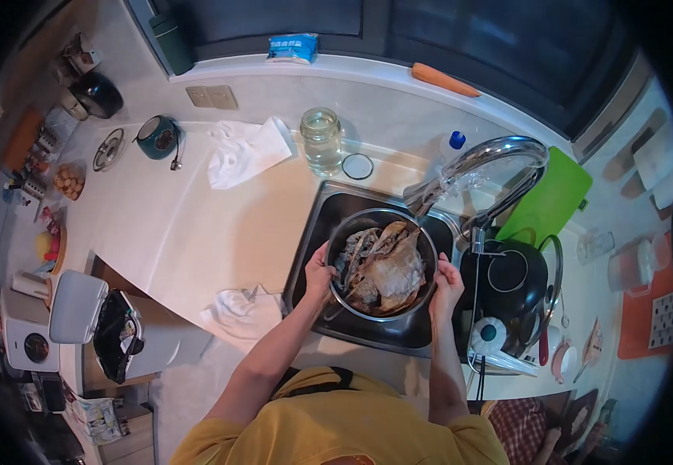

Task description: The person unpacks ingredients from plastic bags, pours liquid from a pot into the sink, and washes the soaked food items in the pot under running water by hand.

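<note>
Steel bowl (381, 317) of brown and greyish pieces, dried fish or meat by their look, is held over the sink (314, 231), its round mouth facing up, roughly level. Fingers of the left hand (319, 274) are clamped on its left rim, those of the right hand (446, 287) on its right rim. Being round, the bowl has no long axis; the big pale piece inside tapers towards the sink's back right corner.

Room is tight behind, where the chrome tap (428, 198) ends close by the rim, and to the right, where a black pan (499, 301) crowds the sink's edge. Leftward the bench (220, 232) lies open between a white cloth (247, 151) near its back edge and another cloth (242, 314) at its front edge. A glass jar (321, 145) stands just behind the sink's back left corner. On the windowsill (367, 75), a blue packet (292, 48) bears white Chinese characters, too small to read surely.
</note>
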`<state>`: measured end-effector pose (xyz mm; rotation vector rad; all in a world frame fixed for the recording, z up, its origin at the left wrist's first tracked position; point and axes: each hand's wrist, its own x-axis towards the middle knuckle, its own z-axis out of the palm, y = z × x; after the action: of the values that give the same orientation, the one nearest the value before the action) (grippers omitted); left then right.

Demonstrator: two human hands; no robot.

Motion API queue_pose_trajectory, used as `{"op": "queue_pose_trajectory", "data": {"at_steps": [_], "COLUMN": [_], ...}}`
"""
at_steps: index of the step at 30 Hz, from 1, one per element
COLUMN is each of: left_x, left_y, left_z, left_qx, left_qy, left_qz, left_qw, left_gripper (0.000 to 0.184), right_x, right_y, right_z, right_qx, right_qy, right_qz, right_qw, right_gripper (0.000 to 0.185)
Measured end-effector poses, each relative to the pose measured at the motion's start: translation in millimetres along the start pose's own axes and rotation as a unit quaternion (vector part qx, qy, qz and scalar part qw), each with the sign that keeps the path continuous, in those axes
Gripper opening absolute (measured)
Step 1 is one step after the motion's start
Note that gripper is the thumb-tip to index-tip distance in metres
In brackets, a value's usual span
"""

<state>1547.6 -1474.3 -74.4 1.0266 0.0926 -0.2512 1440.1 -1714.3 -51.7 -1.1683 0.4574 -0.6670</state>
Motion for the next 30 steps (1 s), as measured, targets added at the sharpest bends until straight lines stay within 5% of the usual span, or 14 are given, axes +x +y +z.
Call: {"op": "queue_pose_trajectory", "data": {"at_steps": [10,12,13,16,18,20,24,30], "left_x": [14,22,23,23,15,0,-23,-58], "left_y": [-32,-42,-44,-54,-52,-36,-11,33], "left_z": [4,-7,-10,-22,-29,-30,-41,-70], "left_qx": [-0.008,0.074,0.088,0.142,0.182,0.269,0.340,0.401], "left_qy": [-0.080,-0.091,-0.086,-0.068,-0.053,-0.050,-0.050,0.022], "left_qz": [-0.091,-0.070,-0.068,-0.056,-0.047,-0.036,-0.006,0.057], "left_qw": [0.993,0.991,0.990,0.986,0.981,0.961,0.939,0.914], "left_gripper": [0.063,0.059,0.054,0.046,0.042,0.041,0.042,0.036], "right_x": [40,45,51,82,105,117,123,105], "right_y": [31,16,1,-43,-57,-69,-65,-42], "right_z": [-35,-34,-33,-40,-53,-52,-71,-69], "right_qx": [-0.047,-0.455,-0.507,-0.691,-0.792,-0.856,-0.855,-0.850], "right_qy": [0.020,-0.024,-0.040,-0.015,-0.006,-0.058,-0.162,-0.044], "right_qz": [0.012,-0.107,-0.246,-0.328,-0.265,-0.024,-0.081,-0.062], "right_qw": [0.999,0.884,0.825,0.644,0.550,0.513,0.487,0.521], "right_gripper": [0.026,0.025,0.028,0.034,0.031,0.046,0.058,0.052]}}
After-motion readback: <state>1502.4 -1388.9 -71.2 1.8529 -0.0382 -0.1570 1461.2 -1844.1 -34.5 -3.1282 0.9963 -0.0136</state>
